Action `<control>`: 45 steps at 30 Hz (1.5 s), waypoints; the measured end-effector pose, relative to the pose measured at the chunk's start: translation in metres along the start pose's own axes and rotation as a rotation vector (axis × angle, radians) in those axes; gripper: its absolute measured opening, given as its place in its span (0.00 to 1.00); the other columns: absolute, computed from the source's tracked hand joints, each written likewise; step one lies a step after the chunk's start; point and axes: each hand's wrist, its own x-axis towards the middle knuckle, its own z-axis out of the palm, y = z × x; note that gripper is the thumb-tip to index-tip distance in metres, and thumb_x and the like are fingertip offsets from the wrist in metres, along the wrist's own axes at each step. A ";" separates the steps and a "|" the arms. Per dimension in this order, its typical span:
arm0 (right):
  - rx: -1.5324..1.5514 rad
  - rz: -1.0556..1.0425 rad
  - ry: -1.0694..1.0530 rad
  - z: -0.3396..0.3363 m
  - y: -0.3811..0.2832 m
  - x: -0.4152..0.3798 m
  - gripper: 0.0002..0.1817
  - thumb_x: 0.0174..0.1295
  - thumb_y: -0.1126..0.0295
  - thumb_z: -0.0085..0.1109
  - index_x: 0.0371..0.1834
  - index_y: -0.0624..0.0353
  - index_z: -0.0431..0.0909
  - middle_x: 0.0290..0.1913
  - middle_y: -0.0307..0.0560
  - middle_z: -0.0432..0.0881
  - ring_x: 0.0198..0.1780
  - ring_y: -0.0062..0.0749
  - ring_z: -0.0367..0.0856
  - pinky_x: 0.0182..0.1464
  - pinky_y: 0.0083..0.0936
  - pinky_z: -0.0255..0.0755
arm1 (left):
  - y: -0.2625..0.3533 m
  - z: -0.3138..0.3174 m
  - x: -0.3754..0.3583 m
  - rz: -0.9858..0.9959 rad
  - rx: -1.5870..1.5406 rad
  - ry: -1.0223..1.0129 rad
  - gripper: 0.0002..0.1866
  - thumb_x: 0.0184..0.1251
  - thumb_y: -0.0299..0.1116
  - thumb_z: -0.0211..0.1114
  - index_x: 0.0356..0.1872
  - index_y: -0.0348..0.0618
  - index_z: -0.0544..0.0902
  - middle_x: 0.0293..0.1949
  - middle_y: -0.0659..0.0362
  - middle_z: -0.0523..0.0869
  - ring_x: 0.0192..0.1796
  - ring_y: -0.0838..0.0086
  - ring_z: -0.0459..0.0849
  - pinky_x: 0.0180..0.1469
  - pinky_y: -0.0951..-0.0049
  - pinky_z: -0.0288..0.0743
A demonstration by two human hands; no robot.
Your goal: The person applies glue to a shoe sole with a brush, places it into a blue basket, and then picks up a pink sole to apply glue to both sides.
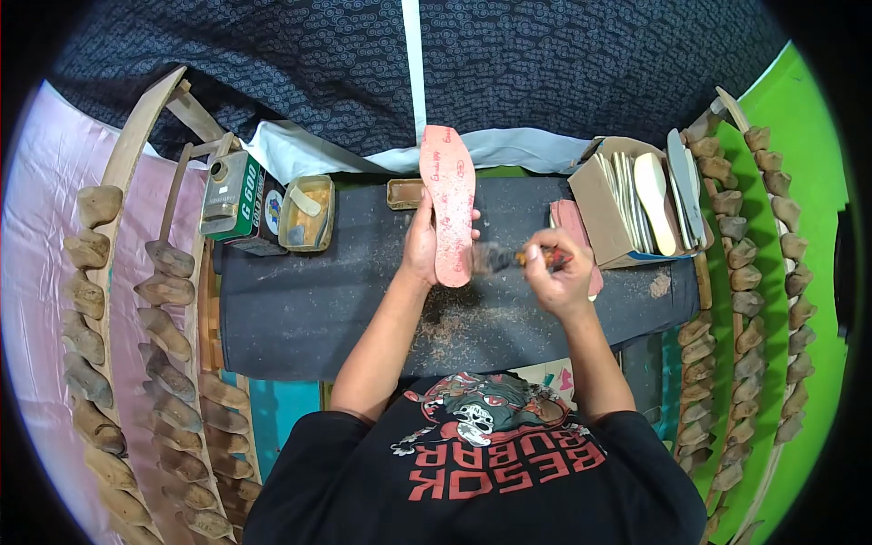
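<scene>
A pink insole-shaped sole (447, 204) with red handwriting stands lengthwise in my left hand (421, 245), its fingertips showing at the sole's right edge. My right hand (557, 271) is closed round the red and yellow handle of a tool (520, 259). The tool's dark, blurred head points left and lies close to the sole's lower right edge; whether they touch is unclear. Crumbs and shavings (445, 331) are scattered over the dark table cloth (300, 313) below the sole.
At the back left are a green can (238, 195) and a tub (309, 213). A small tray (404, 193) sits behind my left hand. Pink pieces (568, 218) lie beside a cardboard box (595, 204) of soles. Racks of wooden lasts (168, 291) flank both sides.
</scene>
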 end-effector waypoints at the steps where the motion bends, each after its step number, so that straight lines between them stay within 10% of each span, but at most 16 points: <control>1: -0.014 0.015 0.040 -0.002 -0.001 0.005 0.02 0.64 0.78 0.63 0.35 0.62 0.79 0.28 0.40 0.83 0.27 0.17 0.80 0.30 0.19 0.72 | -0.004 0.006 -0.002 -0.013 -0.042 0.027 0.33 0.82 0.60 0.41 0.64 0.40 0.75 0.49 0.52 0.86 0.45 0.68 0.88 0.44 0.67 0.87; 8: 0.036 0.013 0.081 0.002 0.001 0.020 0.04 0.70 0.75 0.59 0.38 0.64 0.77 0.32 0.41 0.82 0.28 0.18 0.82 0.30 0.17 0.76 | -0.015 0.009 -0.006 -0.030 -0.044 -0.046 0.30 0.82 0.58 0.42 0.64 0.44 0.76 0.51 0.53 0.87 0.47 0.66 0.89 0.46 0.63 0.87; 12: 0.020 -0.036 -0.262 -0.007 -0.011 0.009 0.04 0.63 0.76 0.64 0.36 0.63 0.79 0.30 0.43 0.84 0.27 0.21 0.80 0.31 0.21 0.73 | -0.003 -0.005 -0.010 -0.113 -0.046 -0.020 0.32 0.81 0.60 0.43 0.63 0.42 0.76 0.48 0.53 0.87 0.44 0.67 0.88 0.43 0.63 0.87; 22: -0.038 -0.011 0.014 -0.013 0.012 0.041 0.03 0.65 0.77 0.62 0.38 0.62 0.78 0.30 0.40 0.82 0.30 0.18 0.79 0.33 0.19 0.73 | -0.014 0.006 -0.016 -0.095 0.042 -0.058 0.31 0.82 0.59 0.44 0.66 0.42 0.75 0.52 0.54 0.86 0.46 0.69 0.88 0.44 0.68 0.86; 26: -0.007 -0.064 -0.234 -0.008 -0.003 0.018 0.05 0.62 0.76 0.64 0.38 0.62 0.79 0.31 0.42 0.84 0.29 0.24 0.82 0.34 0.23 0.75 | -0.009 0.021 -0.017 -0.075 -0.206 0.061 0.31 0.82 0.58 0.44 0.65 0.42 0.76 0.49 0.52 0.87 0.44 0.70 0.88 0.43 0.69 0.86; 29: -0.079 -0.174 -0.377 -0.007 -0.019 0.022 0.05 0.61 0.75 0.65 0.37 0.61 0.79 0.32 0.45 0.85 0.30 0.28 0.84 0.35 0.24 0.76 | -0.006 -0.007 -0.013 -0.123 -0.071 -0.234 0.30 0.83 0.58 0.42 0.64 0.43 0.77 0.49 0.54 0.87 0.46 0.67 0.88 0.48 0.65 0.86; 33: -0.147 -0.139 -0.235 -0.016 -0.005 0.046 0.04 0.63 0.75 0.64 0.38 0.61 0.79 0.30 0.41 0.84 0.29 0.22 0.82 0.33 0.22 0.75 | -0.011 0.032 -0.020 -0.128 -0.270 0.062 0.29 0.83 0.56 0.42 0.62 0.44 0.78 0.50 0.53 0.87 0.44 0.66 0.89 0.43 0.62 0.87; 39: -0.036 -0.032 0.072 -0.014 0.012 0.066 0.03 0.67 0.75 0.61 0.38 0.63 0.78 0.29 0.37 0.81 0.30 0.15 0.76 0.33 0.18 0.72 | -0.024 0.008 -0.018 -0.152 -0.131 -0.115 0.29 0.83 0.57 0.41 0.63 0.44 0.77 0.48 0.54 0.87 0.43 0.64 0.88 0.42 0.62 0.86; 45: 0.061 0.019 -0.071 0.003 0.016 0.050 0.05 0.68 0.74 0.63 0.39 0.63 0.77 0.29 0.36 0.81 0.29 0.14 0.76 0.33 0.17 0.71 | -0.021 0.007 -0.021 -0.154 -0.175 -0.102 0.29 0.83 0.57 0.40 0.61 0.45 0.78 0.46 0.54 0.87 0.41 0.65 0.88 0.41 0.63 0.84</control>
